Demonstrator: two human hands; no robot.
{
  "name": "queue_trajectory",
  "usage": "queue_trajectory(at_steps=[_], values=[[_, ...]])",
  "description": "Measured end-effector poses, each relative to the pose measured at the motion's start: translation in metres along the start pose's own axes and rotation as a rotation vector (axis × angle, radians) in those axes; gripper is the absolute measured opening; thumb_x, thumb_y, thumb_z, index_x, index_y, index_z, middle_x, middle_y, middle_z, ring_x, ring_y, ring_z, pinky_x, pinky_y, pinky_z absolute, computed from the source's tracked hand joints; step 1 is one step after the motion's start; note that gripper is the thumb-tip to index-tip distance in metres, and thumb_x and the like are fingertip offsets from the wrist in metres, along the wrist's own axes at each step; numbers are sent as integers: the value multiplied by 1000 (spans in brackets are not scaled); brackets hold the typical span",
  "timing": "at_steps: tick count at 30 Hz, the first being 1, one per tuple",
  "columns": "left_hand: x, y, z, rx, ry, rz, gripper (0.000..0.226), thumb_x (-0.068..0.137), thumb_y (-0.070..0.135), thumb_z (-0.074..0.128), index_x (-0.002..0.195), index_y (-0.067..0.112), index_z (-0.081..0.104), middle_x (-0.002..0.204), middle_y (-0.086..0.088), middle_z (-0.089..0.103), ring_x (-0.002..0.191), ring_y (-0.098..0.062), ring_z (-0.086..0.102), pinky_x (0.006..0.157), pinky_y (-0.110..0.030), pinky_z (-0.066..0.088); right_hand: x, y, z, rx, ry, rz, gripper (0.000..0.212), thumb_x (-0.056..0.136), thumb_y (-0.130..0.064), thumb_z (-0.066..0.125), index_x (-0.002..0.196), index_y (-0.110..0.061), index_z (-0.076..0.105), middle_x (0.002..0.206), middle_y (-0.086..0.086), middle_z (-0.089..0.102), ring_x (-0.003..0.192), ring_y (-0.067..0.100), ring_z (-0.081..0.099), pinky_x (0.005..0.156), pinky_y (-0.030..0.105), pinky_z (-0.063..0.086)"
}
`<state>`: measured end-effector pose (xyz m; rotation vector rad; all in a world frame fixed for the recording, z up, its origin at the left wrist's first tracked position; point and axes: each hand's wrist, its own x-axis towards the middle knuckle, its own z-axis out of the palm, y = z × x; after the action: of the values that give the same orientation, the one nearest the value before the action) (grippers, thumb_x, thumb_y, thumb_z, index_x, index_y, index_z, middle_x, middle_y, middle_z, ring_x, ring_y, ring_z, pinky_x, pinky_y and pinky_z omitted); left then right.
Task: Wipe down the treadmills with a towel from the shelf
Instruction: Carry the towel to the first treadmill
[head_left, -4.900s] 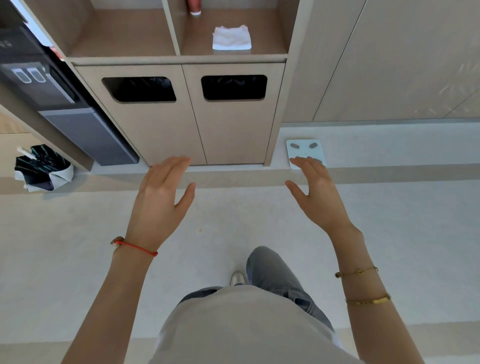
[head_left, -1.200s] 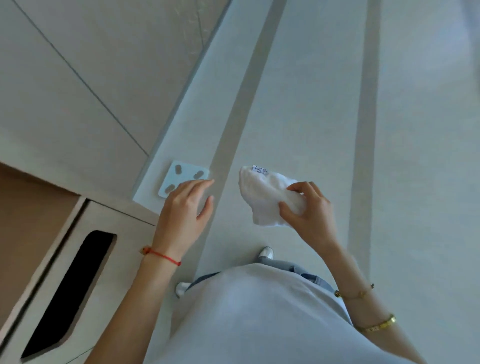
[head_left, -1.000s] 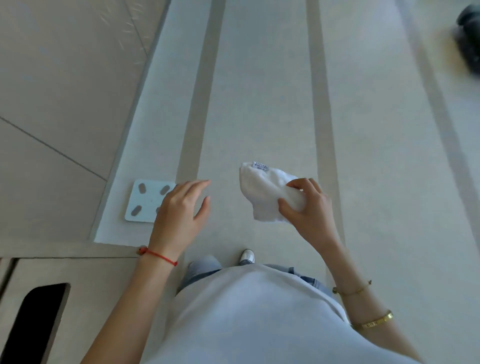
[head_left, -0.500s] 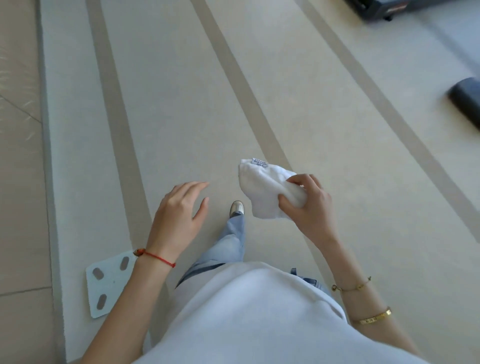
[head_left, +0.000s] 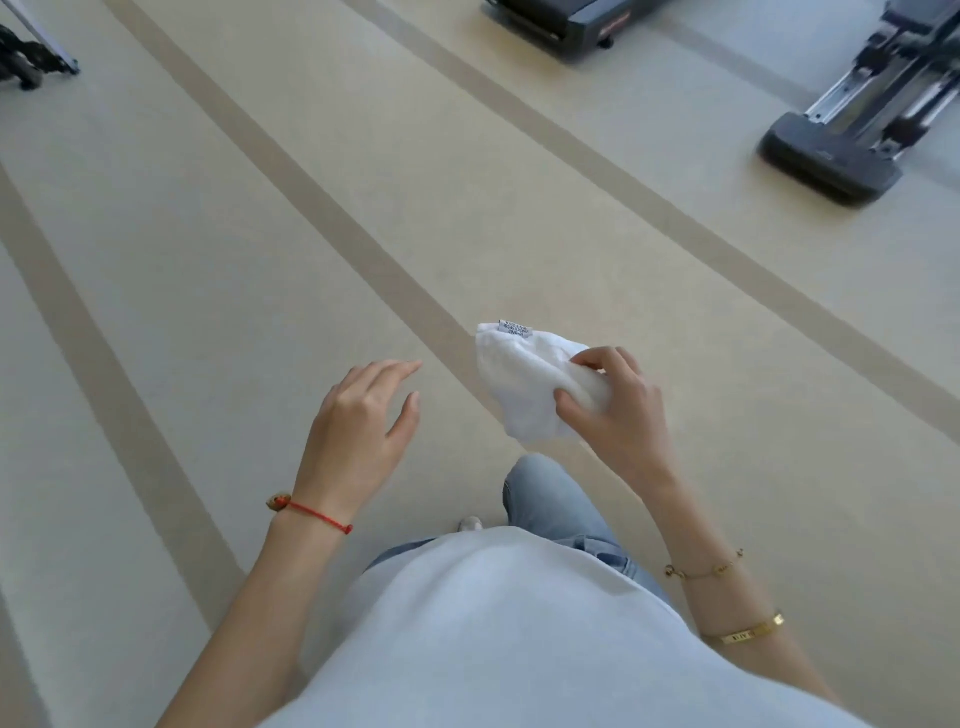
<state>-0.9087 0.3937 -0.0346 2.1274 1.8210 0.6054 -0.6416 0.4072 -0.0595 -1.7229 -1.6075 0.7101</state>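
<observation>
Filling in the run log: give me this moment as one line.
phase: carrying towel | right hand: grips white towel | left hand: open, holds nothing | treadmills: ahead, not yet wiped

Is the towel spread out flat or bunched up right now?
Bunched up. The white towel is gathered into a crumpled wad in the right hand, its tag poking out on top.
</observation>
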Motion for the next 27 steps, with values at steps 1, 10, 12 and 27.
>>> queue_trajectory(at_steps=[1,10,12,27], values=[[22,0,4,-1,-9,18,32,93,11,64,124,11,65,118,-5,68,109,-25,61,97,-39,49,16,3,-2,1,13,11,30,74,-20,73,101,-19,61,99,-11,58,82,8,54,70,2,34],[233,33,63,-44,-69,105,31,94,12,63,125,11,65,120,-6,68,114,-26,61,99,-42,49,192,50,-42,-7,102,63,31,74,-18,74,103,-15,62,101,-6,59,84,8,53,72,3,36],[283,52,78,-60,-68,108,31,94,12,63,125,11,66,120,-6,68,114,-26,61,99,-40,49,239,63,-63,-11,103,55,31,75,-18,74,103,-15,62,101,-5,59,86,10,54,72,4,36],[594,145,172,-80,-128,168,31,94,12,62,124,9,65,118,-7,68,111,-27,62,97,-43,51,534,158,-171,-22,214,105,31,74,-17,75,102,-18,61,101,-8,58,87,4,52,72,3,35]])
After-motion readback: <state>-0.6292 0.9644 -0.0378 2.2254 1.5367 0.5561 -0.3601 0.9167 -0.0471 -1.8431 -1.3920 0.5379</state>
